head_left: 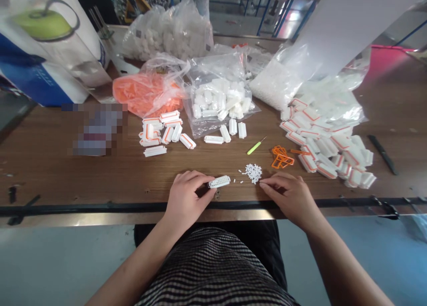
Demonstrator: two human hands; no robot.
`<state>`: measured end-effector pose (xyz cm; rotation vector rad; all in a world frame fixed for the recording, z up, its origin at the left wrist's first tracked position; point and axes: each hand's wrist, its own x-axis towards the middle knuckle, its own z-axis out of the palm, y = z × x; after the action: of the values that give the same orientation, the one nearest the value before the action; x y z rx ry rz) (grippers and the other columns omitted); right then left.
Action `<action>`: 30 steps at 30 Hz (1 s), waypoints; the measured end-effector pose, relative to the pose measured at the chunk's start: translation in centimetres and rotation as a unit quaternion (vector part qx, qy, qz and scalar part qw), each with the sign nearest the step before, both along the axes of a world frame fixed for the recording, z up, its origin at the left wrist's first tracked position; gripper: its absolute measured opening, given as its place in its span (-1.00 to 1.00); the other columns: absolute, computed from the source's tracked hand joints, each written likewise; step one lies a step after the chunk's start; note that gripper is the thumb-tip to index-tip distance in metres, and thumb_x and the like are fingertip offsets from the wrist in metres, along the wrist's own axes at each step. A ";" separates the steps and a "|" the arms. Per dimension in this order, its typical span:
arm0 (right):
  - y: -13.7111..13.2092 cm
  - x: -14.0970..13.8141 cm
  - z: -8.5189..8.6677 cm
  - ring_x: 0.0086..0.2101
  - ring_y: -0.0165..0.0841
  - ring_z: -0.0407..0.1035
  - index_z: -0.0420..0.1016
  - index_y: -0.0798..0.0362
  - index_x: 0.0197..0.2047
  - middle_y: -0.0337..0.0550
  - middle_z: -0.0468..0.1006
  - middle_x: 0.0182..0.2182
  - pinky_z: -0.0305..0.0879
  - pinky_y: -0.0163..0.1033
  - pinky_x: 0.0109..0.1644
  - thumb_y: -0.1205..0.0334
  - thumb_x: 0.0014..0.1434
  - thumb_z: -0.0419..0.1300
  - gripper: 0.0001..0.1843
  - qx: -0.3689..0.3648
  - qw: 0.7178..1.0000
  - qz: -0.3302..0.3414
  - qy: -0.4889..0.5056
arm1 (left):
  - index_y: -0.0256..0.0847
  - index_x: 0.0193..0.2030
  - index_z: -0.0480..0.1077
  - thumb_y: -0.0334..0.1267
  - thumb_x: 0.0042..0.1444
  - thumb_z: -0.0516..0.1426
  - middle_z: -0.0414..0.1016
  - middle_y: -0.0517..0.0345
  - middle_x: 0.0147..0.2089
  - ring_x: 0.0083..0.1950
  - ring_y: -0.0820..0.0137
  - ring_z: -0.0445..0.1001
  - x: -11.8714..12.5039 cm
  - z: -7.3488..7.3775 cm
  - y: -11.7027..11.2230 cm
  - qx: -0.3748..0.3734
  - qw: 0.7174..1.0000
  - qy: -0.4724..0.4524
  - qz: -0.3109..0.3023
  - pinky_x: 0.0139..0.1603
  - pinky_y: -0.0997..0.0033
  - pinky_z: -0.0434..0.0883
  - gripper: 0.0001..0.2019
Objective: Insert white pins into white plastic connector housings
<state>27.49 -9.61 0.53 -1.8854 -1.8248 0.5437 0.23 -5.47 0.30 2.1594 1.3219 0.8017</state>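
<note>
At the table (116, 177), the left hand (187, 192) pinches a white connector (219, 182). Beside the white pegs (254, 172), the right hand (293, 197) has fingers (268, 190) nearly meeting, contents unclear; peg-picking seems in hand, calling for precise pinch.

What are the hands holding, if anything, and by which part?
Left hand: white perforated block, pinched at its left end. Right hand: beside the small white pieces; can't tell whether it holds one.
</note>
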 end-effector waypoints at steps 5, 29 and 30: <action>-0.1 -0.9 0.2 -0.36 -0.26 0.44 0.59 -0.04 -0.39 -0.17 0.58 -0.41 0.27 -0.14 -0.21 0.03 0.17 0.21 -0.77 0.012 0.996 -0.025 0.081 | -0.10 -0.17 0.54 -0.33 0.09 0.30 0.62 0.19 -0.22 -0.20 0.28 0.53 0.0 -0.1 0.0 0.006 1.000 -0.010 -0.003 -0.12 0.16 0.36 -0.85; 2.9 -8.2 2.1 -0.37 -0.33 0.36 0.58 0.03 -0.26 -0.23 0.52 -0.45 0.08 -0.14 -0.19 0.35 0.28 0.13 -0.81 0.153 0.964 0.217 -0.028 | -0.12 -0.18 0.53 -0.31 0.10 0.30 0.60 0.22 -0.23 -0.20 0.30 0.50 0.1 -0.7 -0.3 0.002 0.999 -0.034 -0.002 -0.12 0.20 0.30 -0.86; 2.8 -8.2 2.1 -0.37 -0.33 0.37 0.58 0.02 -0.25 -0.23 0.53 -0.45 0.09 -0.14 -0.19 0.35 0.28 0.14 -0.82 0.159 0.964 0.213 -0.025 | -0.12 -0.18 0.54 -0.31 0.10 0.30 0.60 0.22 -0.23 -0.19 0.30 0.50 0.1 -0.7 -0.3 0.003 0.999 -0.035 -0.002 -0.12 0.20 0.30 -0.87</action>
<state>19.33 -6.84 2.62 -1.3124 -2.2143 0.3148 0.32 -5.73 -0.39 2.1178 1.2828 0.8718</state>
